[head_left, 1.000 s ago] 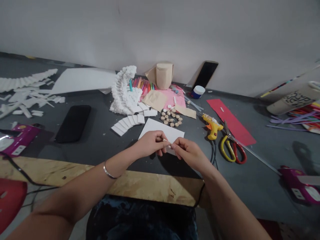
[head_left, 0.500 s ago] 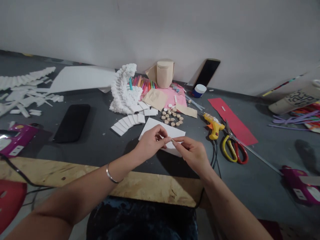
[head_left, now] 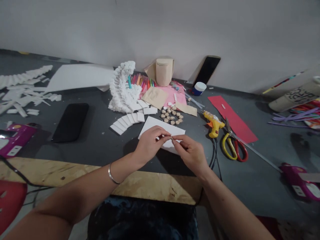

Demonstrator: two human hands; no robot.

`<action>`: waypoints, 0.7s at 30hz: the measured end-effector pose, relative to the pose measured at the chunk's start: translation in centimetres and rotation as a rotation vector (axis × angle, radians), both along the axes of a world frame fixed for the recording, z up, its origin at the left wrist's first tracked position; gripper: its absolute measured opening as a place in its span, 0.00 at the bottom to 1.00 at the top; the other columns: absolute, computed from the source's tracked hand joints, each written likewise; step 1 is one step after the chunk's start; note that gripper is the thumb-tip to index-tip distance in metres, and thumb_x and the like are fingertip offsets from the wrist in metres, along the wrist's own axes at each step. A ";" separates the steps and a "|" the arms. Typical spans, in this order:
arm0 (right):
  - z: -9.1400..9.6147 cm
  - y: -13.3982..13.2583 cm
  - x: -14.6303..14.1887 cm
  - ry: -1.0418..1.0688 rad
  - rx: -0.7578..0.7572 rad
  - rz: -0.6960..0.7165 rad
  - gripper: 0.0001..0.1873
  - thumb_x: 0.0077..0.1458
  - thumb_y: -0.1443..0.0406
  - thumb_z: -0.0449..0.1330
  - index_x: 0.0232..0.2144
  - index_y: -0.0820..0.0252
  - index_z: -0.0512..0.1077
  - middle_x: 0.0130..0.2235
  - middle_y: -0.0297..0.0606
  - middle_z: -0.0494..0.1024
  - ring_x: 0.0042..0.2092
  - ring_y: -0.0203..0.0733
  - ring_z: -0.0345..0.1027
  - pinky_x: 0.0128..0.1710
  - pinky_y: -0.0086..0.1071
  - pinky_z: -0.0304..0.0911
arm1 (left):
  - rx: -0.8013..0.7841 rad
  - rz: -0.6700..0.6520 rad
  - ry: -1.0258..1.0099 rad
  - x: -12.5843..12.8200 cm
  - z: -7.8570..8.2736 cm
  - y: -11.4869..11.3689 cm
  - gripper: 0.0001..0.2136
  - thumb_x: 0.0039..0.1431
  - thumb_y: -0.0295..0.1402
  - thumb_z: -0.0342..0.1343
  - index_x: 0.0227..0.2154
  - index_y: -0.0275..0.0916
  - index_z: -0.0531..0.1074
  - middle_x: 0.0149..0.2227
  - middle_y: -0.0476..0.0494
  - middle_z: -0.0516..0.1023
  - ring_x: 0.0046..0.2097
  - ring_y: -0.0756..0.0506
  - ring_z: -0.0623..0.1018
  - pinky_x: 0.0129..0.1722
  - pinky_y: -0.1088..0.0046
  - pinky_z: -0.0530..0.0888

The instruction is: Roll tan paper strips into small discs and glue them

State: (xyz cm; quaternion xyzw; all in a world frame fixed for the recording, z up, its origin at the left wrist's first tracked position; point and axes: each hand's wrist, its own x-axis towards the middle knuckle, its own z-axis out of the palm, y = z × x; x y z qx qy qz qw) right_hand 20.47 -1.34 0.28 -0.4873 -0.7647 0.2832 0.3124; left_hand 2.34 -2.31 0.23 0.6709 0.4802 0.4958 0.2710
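Left hand [head_left: 150, 144] and right hand [head_left: 190, 153] close together, fingers [head_left: 178, 138] pressed in a pinch on a tiny white sliver [head_left: 171, 137], just above a white sheet [head_left: 160, 128] on the grey worktop [head_left: 100, 151]. Tight fingertip grip suited so small a piece.

The black lettering on the cream cylinder [head_left: 300, 95] is too blurred to read.
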 end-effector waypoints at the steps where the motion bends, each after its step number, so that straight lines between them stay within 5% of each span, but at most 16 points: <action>1: 0.0 0.0 0.0 -0.005 0.008 0.004 0.14 0.59 0.58 0.56 0.38 0.60 0.77 0.17 0.25 0.62 0.19 0.30 0.49 0.22 0.26 0.47 | -0.001 0.001 -0.002 0.0 0.0 0.0 0.05 0.59 0.33 0.59 0.34 0.38 0.77 0.34 0.46 0.77 0.36 0.50 0.77 0.31 0.78 0.74; 8: 0.1 0.2 0.0 -0.005 0.025 0.022 0.12 0.59 0.60 0.56 0.39 0.59 0.76 0.18 0.27 0.65 0.20 0.30 0.50 0.22 0.27 0.47 | -0.095 -0.042 -0.130 0.2 -0.4 -0.2 0.08 0.59 0.36 0.58 0.34 0.37 0.78 0.34 0.45 0.77 0.27 0.54 0.75 0.27 0.78 0.74; 21: 0.8 0.2 0.0 -0.043 -0.040 -0.011 0.12 0.58 0.58 0.56 0.33 0.61 0.74 0.15 0.24 0.61 0.18 0.30 0.51 0.21 0.26 0.46 | -0.322 -0.087 -0.312 0.7 0.2 -0.2 0.10 0.56 0.38 0.61 0.29 0.35 0.73 0.28 0.49 0.73 0.24 0.54 0.74 0.25 0.79 0.74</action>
